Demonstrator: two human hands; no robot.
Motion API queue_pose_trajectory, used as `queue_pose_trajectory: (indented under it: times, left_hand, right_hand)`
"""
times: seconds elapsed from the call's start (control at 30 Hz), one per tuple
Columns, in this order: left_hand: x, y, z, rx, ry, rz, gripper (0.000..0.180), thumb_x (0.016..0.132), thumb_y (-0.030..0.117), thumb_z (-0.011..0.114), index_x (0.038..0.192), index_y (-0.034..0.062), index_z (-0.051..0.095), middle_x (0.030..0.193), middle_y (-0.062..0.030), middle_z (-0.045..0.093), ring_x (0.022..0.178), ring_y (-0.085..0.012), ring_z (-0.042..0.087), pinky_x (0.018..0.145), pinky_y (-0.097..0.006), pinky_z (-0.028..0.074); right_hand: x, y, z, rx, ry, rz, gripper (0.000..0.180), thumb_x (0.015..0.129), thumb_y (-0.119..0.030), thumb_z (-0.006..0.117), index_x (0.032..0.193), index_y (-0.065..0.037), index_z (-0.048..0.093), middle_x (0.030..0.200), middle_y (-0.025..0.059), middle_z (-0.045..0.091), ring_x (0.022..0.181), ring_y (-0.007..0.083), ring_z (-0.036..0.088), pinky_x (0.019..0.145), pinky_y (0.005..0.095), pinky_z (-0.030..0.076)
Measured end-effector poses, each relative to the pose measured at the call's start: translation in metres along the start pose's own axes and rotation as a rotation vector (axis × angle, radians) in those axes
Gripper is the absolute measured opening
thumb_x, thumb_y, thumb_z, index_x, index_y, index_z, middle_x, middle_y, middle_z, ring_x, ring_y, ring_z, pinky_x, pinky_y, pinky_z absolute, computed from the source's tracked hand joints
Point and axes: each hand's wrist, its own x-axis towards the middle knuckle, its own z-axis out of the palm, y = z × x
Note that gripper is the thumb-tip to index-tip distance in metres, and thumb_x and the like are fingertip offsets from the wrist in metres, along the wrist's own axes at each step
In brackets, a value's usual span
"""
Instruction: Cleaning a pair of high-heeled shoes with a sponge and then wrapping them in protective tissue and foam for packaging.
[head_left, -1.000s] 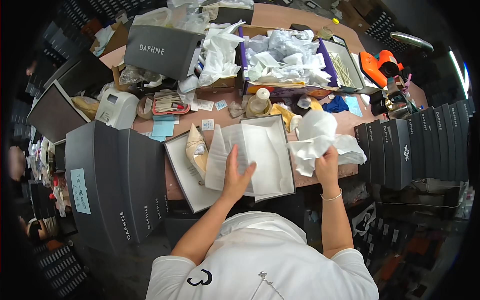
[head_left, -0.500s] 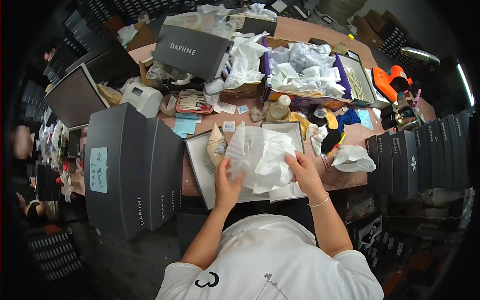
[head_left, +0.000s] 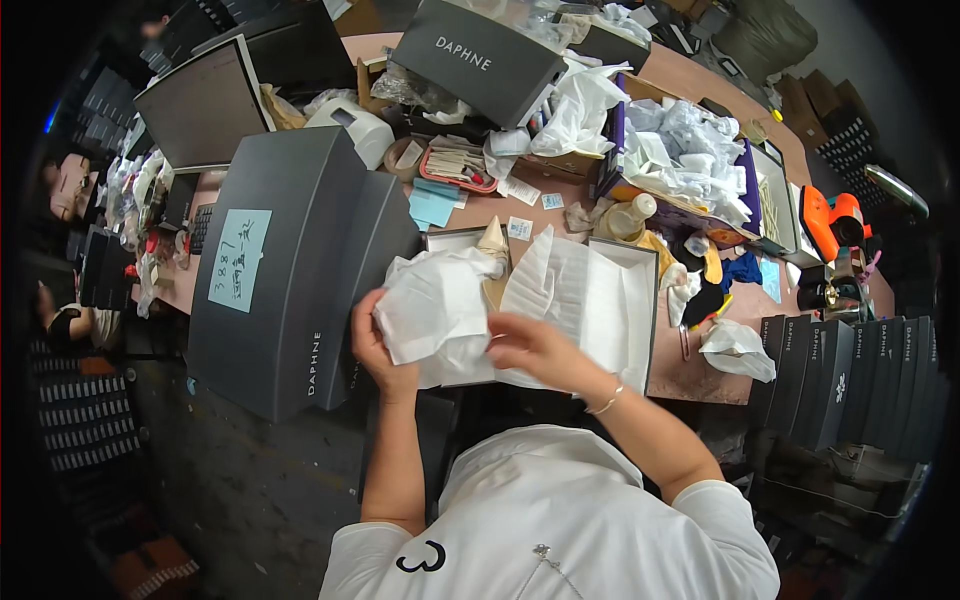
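My left hand (head_left: pixel 378 343) is closed on a crumpled sheet of white tissue paper (head_left: pixel 435 303), gripping its left side. My right hand (head_left: pixel 540 352) is beside the sheet's right edge, fingers stretched toward it and slightly apart; whether they touch it is unclear. Under and beside the hands lies an open shoe box (head_left: pixel 652 318) with a dark outside and pale inside. More white tissue paper (head_left: pixel 565 290) stands and spreads in its right part. A beige pointed shoe (head_left: pixel 493 240) shows only its tip behind the held sheet; the rest is hidden.
Large dark shoe boxes (head_left: pixel 290 270) stand close on my left, with a row of dark boxes (head_left: pixel 830 380) at right. Behind are a purple-edged carton (head_left: pixel 610 185) of crumpled paper, a pump bottle (head_left: pixel 630 215), a red tray (head_left: pixel 458 168) and cloths (head_left: pixel 740 268).
Both hands have shifted left with the tissue sheet, which now covers most of the beige shoe. My right hand has moved off the sheet's right side. The whole view has turned and shifted.
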Motion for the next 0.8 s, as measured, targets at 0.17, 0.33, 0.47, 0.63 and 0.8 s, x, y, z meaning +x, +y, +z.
queue_pose_trajectory:
  times: [0.17, 0.33, 0.47, 0.63, 0.8]
  left_hand:
    - [-0.003, -0.002, -0.002, 0.394, -0.14, 0.081, 0.021, 0.078, 0.006, 0.065, 0.094, -0.0073, 0.061, 0.1, -0.0146, 0.059, 0.09, -0.0279, 0.06, 0.078, -0.033, 0.048]
    - [-0.019, -0.017, -0.002, 0.342, -0.362, -0.127, 0.026, 0.078, 0.001, 0.06, 0.103, -0.0029, 0.064, 0.093, -0.0174, 0.061, 0.087, -0.037, 0.062, 0.076, -0.039, 0.049]
    - [-0.011, -0.021, 0.011, 0.27, -0.342, -0.074, 0.032, 0.079, -0.002, 0.057, 0.11, 0.0023, 0.065, 0.097, -0.0198, 0.063, 0.089, -0.0392, 0.062, 0.076, -0.04, 0.049]
    - [-0.003, -0.035, 0.013, 0.424, -0.499, -0.098, 0.029, 0.076, 0.005, 0.062, 0.105, 0.0031, 0.066, 0.097, -0.0187, 0.063, 0.09, -0.0374, 0.062, 0.076, -0.039, 0.05]
    - [0.014, -0.051, 0.044, 0.114, -0.408, -0.355, 0.027, 0.078, 0.004, 0.065, 0.105, 0.0028, 0.065, 0.094, -0.0139, 0.065, 0.088, -0.0268, 0.064, 0.073, -0.033, 0.051]
  right_hand:
    - [0.021, 0.072, 0.005, -1.302, 0.251, -0.107, 0.096, 0.072, -0.025, 0.079, 0.143, 0.003, 0.021, 0.129, 0.0312, 0.044, 0.118, 0.0451, 0.046, 0.101, 0.0454, 0.039]
    - [0.028, 0.109, -0.034, -0.834, 0.129, 0.014, 0.067, 0.07, -0.03, 0.079, 0.122, 0.004, 0.052, 0.13, 0.0277, 0.044, 0.118, 0.0418, 0.046, 0.098, 0.0443, 0.041]
    - [0.046, 0.128, -0.024, -1.059, 0.311, -0.202, 0.042, 0.072, -0.029, 0.077, 0.094, 0.005, 0.066, 0.128, 0.0271, 0.048, 0.116, 0.0389, 0.049, 0.097, 0.0422, 0.042]
    - [0.008, 0.037, -0.051, -0.238, 0.404, -0.139, 0.033, 0.077, -0.019, 0.073, 0.097, 0.006, 0.064, 0.128, 0.0197, 0.052, 0.107, 0.0247, 0.056, 0.088, 0.0327, 0.046]
    - [-0.091, -0.056, -0.091, 0.055, 0.235, -0.149, 0.03, 0.074, -0.02, 0.075, 0.088, 0.001, 0.059, 0.107, 0.0108, 0.062, 0.092, 0.0146, 0.056, 0.081, 0.027, 0.045]
